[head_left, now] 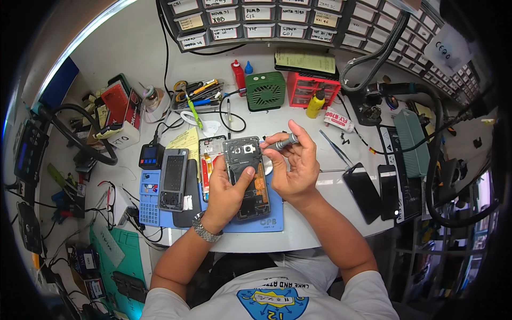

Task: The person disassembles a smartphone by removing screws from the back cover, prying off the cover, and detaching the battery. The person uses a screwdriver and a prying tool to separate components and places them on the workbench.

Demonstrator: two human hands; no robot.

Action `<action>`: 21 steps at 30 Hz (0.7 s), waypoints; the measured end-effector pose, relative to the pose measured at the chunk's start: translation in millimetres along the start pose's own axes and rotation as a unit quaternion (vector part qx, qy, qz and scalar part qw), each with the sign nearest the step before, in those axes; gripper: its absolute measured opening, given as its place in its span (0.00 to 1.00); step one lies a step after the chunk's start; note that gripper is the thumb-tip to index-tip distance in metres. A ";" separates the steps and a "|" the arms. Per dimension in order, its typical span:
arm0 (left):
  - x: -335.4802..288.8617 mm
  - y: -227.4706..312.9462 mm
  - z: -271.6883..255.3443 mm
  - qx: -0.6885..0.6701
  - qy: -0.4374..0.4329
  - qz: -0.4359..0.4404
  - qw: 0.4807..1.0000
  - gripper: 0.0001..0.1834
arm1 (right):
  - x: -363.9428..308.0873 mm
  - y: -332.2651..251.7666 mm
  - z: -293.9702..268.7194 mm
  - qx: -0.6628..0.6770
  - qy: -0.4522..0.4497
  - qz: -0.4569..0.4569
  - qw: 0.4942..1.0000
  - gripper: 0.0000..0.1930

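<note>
1. Head view, hands: two bare hands are at work. The left hand has its fingers closed on one opened phone, its thumb lying across the inner side.
2. The right hand pinches one grey screwdriver between thumb and fingers, the tool lying sideways with its tip end at the phone's upper right edge; whether it touches, I cannot tell.
3. The opened phone is above one blue mat, in front of the person's body, its camera end away from them. Printed characters mark the mat near its lower edge.
4. Left of the opened phone: one phone frame with red parts, partly covered by the left hand, and one grey phone housing.
5. To the right lie two dark phones, side by side, and one pair of tweezers.
6. Behind: one green vented box, one red drawer box, one yellow bottle, one red bottle and one white tube with red print.
7. Above, a drawer cabinet carries rows of five white labels, handwritten in dark capitals and digits. The white shirt also bears print.
</note>
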State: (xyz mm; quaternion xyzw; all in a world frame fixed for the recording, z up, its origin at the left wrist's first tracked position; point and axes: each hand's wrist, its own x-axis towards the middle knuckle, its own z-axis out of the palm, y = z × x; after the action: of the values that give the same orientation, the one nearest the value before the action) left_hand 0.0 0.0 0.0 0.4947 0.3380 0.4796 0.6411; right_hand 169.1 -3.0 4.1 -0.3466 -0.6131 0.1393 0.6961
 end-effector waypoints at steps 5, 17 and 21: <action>-0.3 2.1 2.5 -0.011 0.000 -0.001 1.000 0.20 | -1.2 1.3 0.4 -0.011 -0.015 0.014 1.000 0.34; -1.4 7.6 2.5 0.006 -0.004 -0.035 0.999 0.19 | 2.8 -3.6 -9.6 -0.060 -0.080 -0.022 0.995 0.32; 0.0 5.7 1.7 0.008 0.006 -0.040 0.999 0.19 | 1.8 -2.4 -1.4 -0.050 -0.069 0.025 0.996 0.38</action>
State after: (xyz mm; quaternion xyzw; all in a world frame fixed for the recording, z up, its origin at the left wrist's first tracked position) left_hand -0.1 -0.2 5.9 0.4831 0.3645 0.4540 0.6540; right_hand 170.3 -4.0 7.0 -0.3860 -0.6568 0.1497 0.6303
